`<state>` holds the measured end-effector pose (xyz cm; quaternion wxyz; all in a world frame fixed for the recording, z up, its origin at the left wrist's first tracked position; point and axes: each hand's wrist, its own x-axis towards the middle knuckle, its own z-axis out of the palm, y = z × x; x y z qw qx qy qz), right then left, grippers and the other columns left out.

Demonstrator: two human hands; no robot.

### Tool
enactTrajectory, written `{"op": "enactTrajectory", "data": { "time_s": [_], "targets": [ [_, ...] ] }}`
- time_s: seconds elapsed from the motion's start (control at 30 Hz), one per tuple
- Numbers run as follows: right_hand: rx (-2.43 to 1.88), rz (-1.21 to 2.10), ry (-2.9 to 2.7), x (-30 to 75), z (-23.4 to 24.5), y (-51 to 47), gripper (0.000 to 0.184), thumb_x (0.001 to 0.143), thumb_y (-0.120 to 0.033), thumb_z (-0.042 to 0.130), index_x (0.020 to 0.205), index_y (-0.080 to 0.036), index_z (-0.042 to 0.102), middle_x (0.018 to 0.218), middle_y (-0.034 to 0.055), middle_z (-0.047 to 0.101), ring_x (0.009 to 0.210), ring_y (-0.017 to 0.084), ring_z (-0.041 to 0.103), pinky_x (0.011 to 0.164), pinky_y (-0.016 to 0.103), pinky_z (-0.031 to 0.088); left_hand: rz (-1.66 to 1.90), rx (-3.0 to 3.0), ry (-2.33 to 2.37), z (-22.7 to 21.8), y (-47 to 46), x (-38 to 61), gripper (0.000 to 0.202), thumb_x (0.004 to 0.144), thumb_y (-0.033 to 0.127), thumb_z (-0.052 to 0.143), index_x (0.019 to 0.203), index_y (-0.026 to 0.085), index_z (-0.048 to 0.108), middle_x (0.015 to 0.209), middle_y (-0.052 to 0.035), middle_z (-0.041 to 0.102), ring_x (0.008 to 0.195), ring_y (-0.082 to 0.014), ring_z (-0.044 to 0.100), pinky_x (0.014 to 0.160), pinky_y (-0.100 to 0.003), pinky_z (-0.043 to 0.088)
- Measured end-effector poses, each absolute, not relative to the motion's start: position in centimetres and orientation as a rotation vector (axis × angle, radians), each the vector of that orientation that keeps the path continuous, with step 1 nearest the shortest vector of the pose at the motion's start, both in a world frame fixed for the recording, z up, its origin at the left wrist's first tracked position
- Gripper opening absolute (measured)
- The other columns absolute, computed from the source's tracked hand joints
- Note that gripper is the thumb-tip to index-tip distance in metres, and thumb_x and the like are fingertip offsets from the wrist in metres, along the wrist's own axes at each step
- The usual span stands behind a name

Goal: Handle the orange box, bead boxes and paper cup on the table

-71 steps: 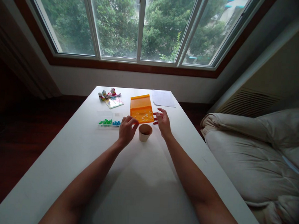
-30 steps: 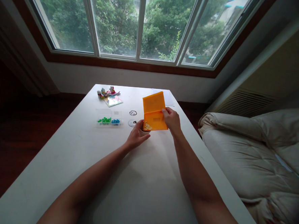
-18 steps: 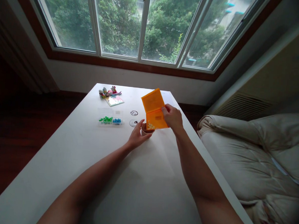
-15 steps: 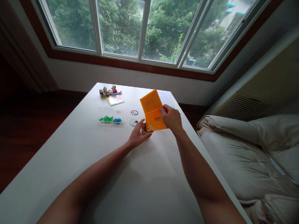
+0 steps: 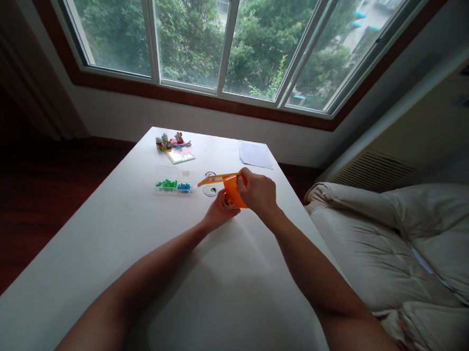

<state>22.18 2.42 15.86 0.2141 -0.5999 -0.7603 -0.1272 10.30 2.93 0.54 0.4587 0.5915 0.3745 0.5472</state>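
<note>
Right hand (image 5: 257, 192): we see it closed on orange case (image 5: 233, 188), tilted, centre frame.
Left hand (image 5: 218, 212): cupped around cup (image 5: 226, 202).
Handling: we judge case light, stiff, slick; grip edges.

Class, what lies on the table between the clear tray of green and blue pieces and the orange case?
Head view: two small round clear lids between tray and case.
</note>
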Motion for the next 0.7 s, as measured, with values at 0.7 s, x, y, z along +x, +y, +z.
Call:
{"op": "enactTrajectory", "data": {
  "time_s": [0.7],
  "targets": [
    [-1.52, -0.465, -2.185, 21.5, 16.7, 1.1, 0.033, 0.099, -0.037, 0.039, 0.099, -0.02, 0.067, 0.077, 0.0042, 0.069, 0.067, 0.017, 0.056, 0.059, 0.029, 0.021, 1.333, 1.56, 1.105, 1.4, 2.2, 9.3, 0.066, 0.068, 0.021, 0.081, 0.126, 0.021, 0.05, 0.116, -0.0085, 0.067, 0.103, -0.0252, 0.065, 0.09, -0.043, 0.053]
  ]
}}
